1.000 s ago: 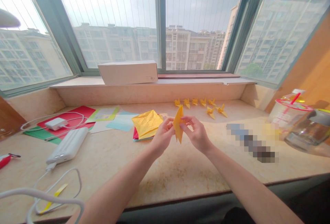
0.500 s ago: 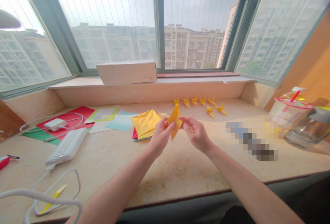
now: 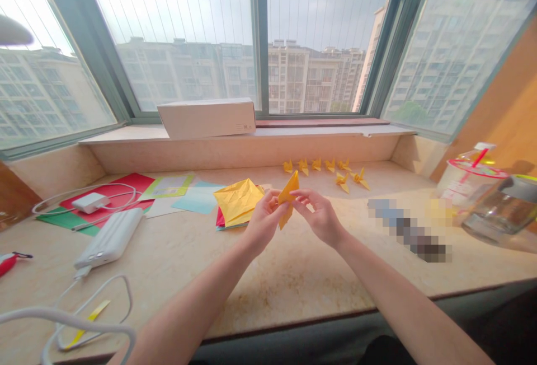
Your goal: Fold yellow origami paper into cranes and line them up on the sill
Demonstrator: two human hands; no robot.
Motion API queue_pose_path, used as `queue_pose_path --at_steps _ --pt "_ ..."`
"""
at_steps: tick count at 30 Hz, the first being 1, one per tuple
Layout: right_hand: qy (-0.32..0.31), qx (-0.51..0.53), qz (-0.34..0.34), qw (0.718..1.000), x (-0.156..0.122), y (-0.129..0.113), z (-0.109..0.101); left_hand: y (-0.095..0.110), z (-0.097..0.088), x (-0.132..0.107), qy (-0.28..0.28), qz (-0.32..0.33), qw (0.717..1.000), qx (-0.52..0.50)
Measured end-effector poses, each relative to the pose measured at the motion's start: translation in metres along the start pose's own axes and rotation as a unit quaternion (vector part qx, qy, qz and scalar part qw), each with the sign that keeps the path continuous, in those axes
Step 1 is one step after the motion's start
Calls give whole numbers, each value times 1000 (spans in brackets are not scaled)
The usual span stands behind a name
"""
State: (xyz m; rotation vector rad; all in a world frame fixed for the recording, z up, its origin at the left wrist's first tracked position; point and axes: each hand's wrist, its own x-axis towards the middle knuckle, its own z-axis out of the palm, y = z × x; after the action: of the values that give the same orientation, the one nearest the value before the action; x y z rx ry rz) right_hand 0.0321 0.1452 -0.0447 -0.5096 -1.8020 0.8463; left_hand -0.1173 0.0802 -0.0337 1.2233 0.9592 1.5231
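My two hands hold a small folded piece of yellow origami paper point(image 3: 287, 197) up above the stone sill, pinching it between their fingers. My left hand point(image 3: 264, 222) grips its left side, and the fingertips of my right hand point(image 3: 321, 216) press its right edge. Just left of my left hand lies a crumpled, creased sheet of yellow paper point(image 3: 237, 202) on a small stack of coloured paper. Beyond my hands, several finished yellow paper cranes point(image 3: 323, 165) stand in a row on the sill.
A white box point(image 3: 206, 118) sits on the window ledge. To the left lie coloured paper sheets point(image 3: 117, 191), a white charger point(image 3: 89, 202), a white power bank point(image 3: 109, 238) and cables. On the right stand a plastic cup with a red straw point(image 3: 472, 183) and a glass jar point(image 3: 501, 211).
The folded paper has turned slightly, its top tip leaning further right, and my hands have drawn a little closer around it.
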Motion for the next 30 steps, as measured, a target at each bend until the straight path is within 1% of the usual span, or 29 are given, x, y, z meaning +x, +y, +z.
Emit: queue_pose_path --at_steps 3,6,14,19,24,30 --pt "16 70 36 997 1 0 2 1 1 -2 -11 3 1000 -6" --pt "19 127 66 990 1 0 3 2 3 -3 -23 -1 999 -28" --pt "31 94 89 991 -2 1 4 0 3 -3 -28 -4 999 -18" --pt "54 96 72 991 -3 3 7 2 6 -6 -38 -20 999 -23" --pt "84 114 46 989 -3 -1 10 6 11 -8 -5 -24 1000 -4" --pt "92 165 72 979 -3 -4 13 4 12 -6 15 -4 1000 -4"
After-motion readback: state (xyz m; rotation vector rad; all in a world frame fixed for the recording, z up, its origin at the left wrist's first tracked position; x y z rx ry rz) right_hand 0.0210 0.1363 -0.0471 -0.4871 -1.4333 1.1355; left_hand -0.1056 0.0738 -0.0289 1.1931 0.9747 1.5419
